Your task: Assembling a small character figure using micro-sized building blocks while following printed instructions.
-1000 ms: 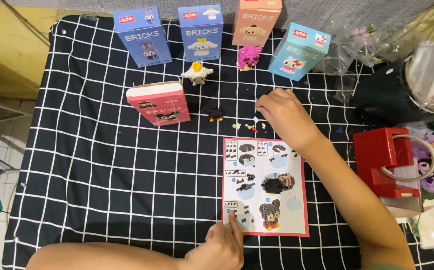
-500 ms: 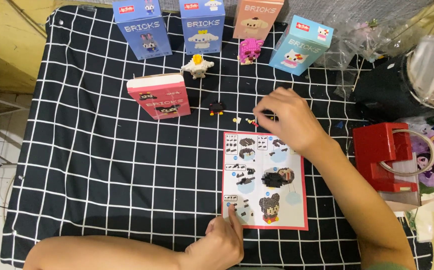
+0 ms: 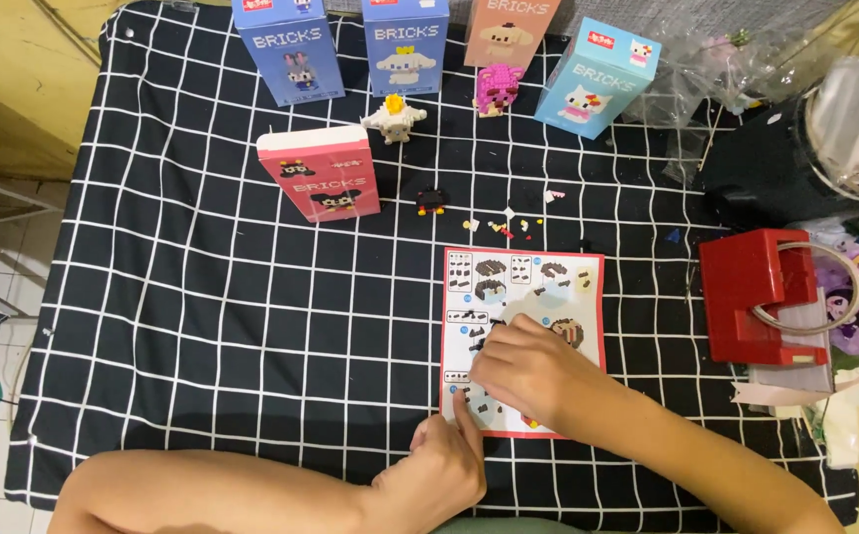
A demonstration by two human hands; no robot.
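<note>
While my right hand (image 3: 528, 371) is hovering over the instruction sheet (image 3: 523, 336) on the tabletop, fingers curled together on nothing I can see, my left hand (image 3: 444, 465) is pressing a fingertip on its near left corner; loose bricks (image 3: 509, 222) are lying beyond the sheet's far edge, nearer my right.

Four boxes (image 3: 405, 44) stand in a row along the top of the frame, two figures (image 3: 395, 119) just below them. A fifth box (image 3: 319, 174) lies left of centre, loose bricks (image 3: 509, 222) scattered to its right. The sheet (image 3: 568, 277) sits lower centre; both hands, left (image 3: 439, 475) and right (image 3: 523, 371), rest on its lower part. A case (image 3: 751, 297) lies at the right.
</note>
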